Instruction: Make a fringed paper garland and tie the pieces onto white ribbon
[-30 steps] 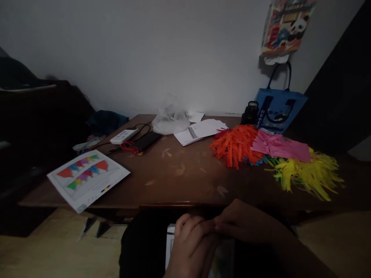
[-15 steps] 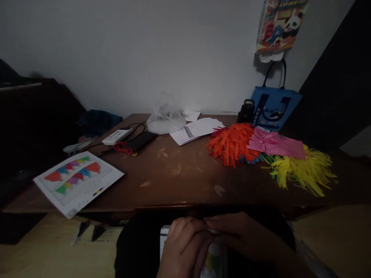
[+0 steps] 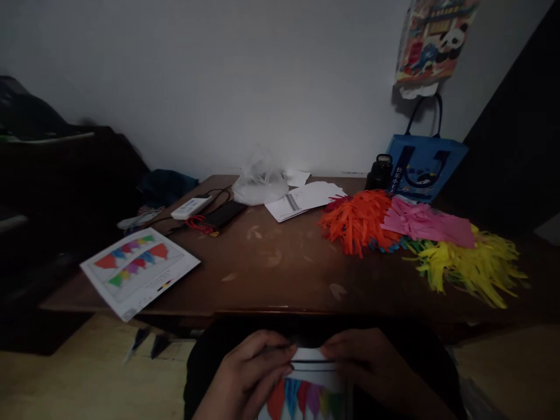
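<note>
A flat packet (image 3: 306,392) with a printed picture of coloured hanging tassels and a white top strip rests over my lap. My left hand (image 3: 251,367) pinches its upper left edge between thumb and fingers. On the other side my right hand (image 3: 371,359) grips the upper right edge, its lower fingers in shadow. Both hands are below the table's front edge. The packet's bottom runs out of view.
On the brown table (image 3: 271,286) lie a printed bunting sheet (image 3: 140,268), a power strip (image 3: 191,207), a plastic bag (image 3: 261,184) and white papers (image 3: 304,201). Orange (image 3: 359,220), pink (image 3: 426,221) and yellow tissue fringes (image 3: 481,262) lie right, before a black bottle (image 3: 379,173) and blue bag (image 3: 426,169).
My hands have moved apart from being close together over the packet, uncovering its white top strip and coloured picture. The view has shifted slightly left.
</note>
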### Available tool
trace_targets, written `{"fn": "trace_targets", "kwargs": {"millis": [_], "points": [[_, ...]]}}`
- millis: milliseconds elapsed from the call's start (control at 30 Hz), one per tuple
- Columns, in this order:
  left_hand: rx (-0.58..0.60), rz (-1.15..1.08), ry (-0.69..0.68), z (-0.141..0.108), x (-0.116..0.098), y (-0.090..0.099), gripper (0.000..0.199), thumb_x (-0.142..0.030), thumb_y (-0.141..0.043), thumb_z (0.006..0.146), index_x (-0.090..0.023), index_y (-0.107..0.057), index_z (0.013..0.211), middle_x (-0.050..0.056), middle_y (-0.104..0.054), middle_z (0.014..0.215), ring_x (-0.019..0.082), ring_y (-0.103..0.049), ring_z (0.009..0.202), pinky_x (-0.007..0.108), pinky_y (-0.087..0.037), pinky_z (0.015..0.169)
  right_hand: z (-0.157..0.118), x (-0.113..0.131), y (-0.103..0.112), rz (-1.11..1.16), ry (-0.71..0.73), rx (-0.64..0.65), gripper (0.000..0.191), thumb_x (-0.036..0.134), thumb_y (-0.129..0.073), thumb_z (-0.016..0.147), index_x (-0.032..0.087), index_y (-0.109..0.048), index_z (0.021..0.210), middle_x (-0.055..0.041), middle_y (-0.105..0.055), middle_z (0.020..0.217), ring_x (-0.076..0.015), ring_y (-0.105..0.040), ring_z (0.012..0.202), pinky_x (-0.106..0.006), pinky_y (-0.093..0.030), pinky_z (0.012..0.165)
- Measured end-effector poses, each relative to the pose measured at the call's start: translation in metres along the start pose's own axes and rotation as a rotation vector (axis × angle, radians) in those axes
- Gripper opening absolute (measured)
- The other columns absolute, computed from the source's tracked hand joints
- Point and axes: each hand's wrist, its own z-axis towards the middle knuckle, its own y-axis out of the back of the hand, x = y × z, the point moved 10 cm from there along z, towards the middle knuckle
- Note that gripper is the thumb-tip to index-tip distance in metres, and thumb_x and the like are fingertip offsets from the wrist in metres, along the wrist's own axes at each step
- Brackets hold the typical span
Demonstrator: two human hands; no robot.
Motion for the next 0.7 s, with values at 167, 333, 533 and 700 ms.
{"fn": "trace_targets", "kwargs": {"millis": [167,333,533,700], "points": [[-0.028,-0.167,0.118,0.0,0.01,-0.005,0.024,-0.014,-0.056,0.092,-0.027,-0.07,0.106,0.004,-0.066,0.091,0.015,-0.067,0.082,0.02,-0.055,0.069,0.005,0.002,-0.001,-0.054,0.031,-0.084,0.022,0.027,-0.061,0.091,0.024,-0.07,0.11,-0.006,-0.071,0.11,-0.0162,-0.067,0.1,-0.026,-0.051,0.087],[-0.099,-0.221,0.09,0.01,0.006,0.002,0.022,-0.015,-0.056,0.091,-0.026,-0.071,0.103,0.005,-0.066,0.091,0.016,-0.066,0.082,0.023,-0.055,0.07,0.021,0.029,-0.003,-0.218,0.24,-0.133,0.022,0.024,-0.056,0.094,0.019,-0.067,0.112,-0.0064,-0.072,0.096,-0.0134,-0.067,0.084,-0.022,-0.052,0.076],[-0.027,-0.179,0.075,0.014,0.007,-0.003,0.022,-0.018,-0.054,0.093,-0.024,-0.072,0.103,0.006,-0.064,0.086,0.016,-0.065,0.075,0.023,-0.054,0.063,0.025,0.034,-0.007,-0.321,0.319,-0.093,0.023,0.027,-0.054,0.096,0.018,-0.068,0.111,-0.0062,-0.071,0.088,-0.0142,-0.066,0.075,-0.022,-0.052,0.067],[0.004,-0.17,0.073,0.012,0.007,-0.006,0.025,-0.015,-0.051,0.094,-0.024,-0.07,0.106,0.006,-0.063,0.089,0.016,-0.065,0.079,0.023,-0.054,0.066,0.028,0.025,-0.018,-0.328,0.223,0.027,0.023,0.026,-0.048,0.098,0.021,-0.068,0.106,-0.0059,-0.069,0.092,-0.0141,-0.065,0.077,-0.022,-0.05,0.067]]}}
